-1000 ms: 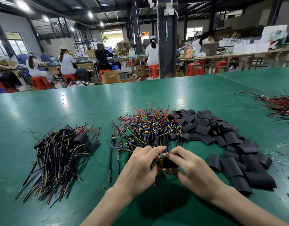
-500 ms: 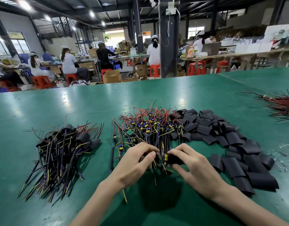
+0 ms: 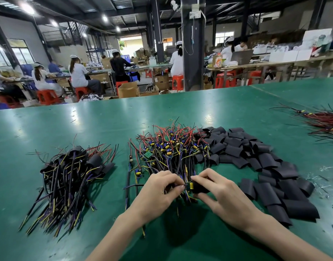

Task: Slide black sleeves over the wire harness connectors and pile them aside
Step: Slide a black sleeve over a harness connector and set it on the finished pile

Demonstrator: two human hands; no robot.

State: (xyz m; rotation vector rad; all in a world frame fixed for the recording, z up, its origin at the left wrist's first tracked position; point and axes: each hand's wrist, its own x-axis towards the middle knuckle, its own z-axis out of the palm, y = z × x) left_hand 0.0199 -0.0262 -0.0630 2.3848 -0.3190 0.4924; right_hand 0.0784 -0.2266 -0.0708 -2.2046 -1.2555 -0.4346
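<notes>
Sleeve (image 3: pixel 200 187) — right grip (image 3: pixel 225 197); harness (image 3: pixel 189 185) — left grip (image 3: pixel 158 193)

The green tabletop (image 3: pixel 86 132) is smooth and glossy, mirroring the ceiling lamps in pale patches. The loose black sleeves (image 3: pixel 274 178) look like thin matt plastic, dull and lightly creased. The black sleeve (image 3: pixel 200 187) pinched in the right hand (image 3: pixel 224 196) has the same flat finish. The piled wire harnesses (image 3: pixel 171 147) have plastic insulation with a faint sheen. Behind, the stools (image 3: pixel 47 96) are shiny red plastic and the boxes (image 3: pixel 128 89) are plain brown cardboard.
</notes>
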